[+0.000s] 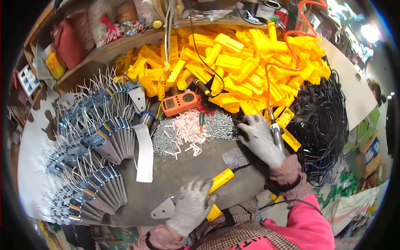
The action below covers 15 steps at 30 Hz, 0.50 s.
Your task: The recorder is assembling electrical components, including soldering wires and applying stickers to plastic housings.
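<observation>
My left hand (188, 207), in a grey-white glove, is closed at the front of the table against a yellow plastic casing (222, 180) with a black cable at its upper end. A second yellow part (214, 213) shows below those fingers. From under the same hand a grey metal plate (163, 209) sticks out to the left; whether it is gripped is hidden. My right hand (263, 139), also gloved, reaches to the right end of a pile of grey screws (220, 126), thumb and fingers apart. Close along its right side is a silver air screwdriver (276, 135) on a red hose.
Yellow casings (237, 62) are heaped at the back, black cables (318, 125) at the right. Rows of metal plates with white wires (104, 141) stand at left. An orange multimeter (180, 103), pink pieces (191, 127), a small screwdriver (201, 121) and a white strip (144, 154) lie mid-table.
</observation>
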Tool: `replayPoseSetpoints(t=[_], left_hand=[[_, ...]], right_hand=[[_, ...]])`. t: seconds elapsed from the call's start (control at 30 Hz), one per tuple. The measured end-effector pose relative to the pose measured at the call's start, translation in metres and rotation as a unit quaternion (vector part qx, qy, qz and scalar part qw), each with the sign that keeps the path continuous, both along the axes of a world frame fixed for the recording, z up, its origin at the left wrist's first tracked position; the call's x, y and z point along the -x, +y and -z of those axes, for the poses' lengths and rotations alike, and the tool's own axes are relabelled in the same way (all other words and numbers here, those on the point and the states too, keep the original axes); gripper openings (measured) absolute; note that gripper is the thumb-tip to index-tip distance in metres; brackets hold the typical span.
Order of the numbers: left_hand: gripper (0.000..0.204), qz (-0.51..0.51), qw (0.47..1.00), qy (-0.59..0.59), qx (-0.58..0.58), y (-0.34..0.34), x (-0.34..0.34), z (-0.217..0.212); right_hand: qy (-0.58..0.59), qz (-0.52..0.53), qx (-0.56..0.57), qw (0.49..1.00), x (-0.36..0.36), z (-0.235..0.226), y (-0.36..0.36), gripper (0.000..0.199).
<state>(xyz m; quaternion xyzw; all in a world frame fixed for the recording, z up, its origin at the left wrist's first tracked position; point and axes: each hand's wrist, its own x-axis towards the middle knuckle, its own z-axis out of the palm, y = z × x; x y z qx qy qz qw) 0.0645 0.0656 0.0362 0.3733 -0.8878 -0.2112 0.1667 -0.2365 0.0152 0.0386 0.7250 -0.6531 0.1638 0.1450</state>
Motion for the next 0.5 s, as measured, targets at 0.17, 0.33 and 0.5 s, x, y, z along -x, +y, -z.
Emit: replayPoseSetpoints(t=[0.17,0.33,0.5], left_hand=[[0.05,0.078,0.981,-0.175,0.043,-0.016,0.049,-0.002],[0.045,0.018,0.942,-0.023,-0.333,-0.08,0.056,-0.021],[0.03,-0.305,0.715,0.423,-0.465,-0.015,-0.045,-0.025]], right_hand=[[-0.055,-0.011,0.085,0.995,0.022,0.001,0.004,0.022],[-0.458,-0.059,0.411,0.786,0.003,-0.064,0.011,0.024],[-0.611,-0.309,-0.072,0.725,-0.089,-0.082,0.011,0.028]])
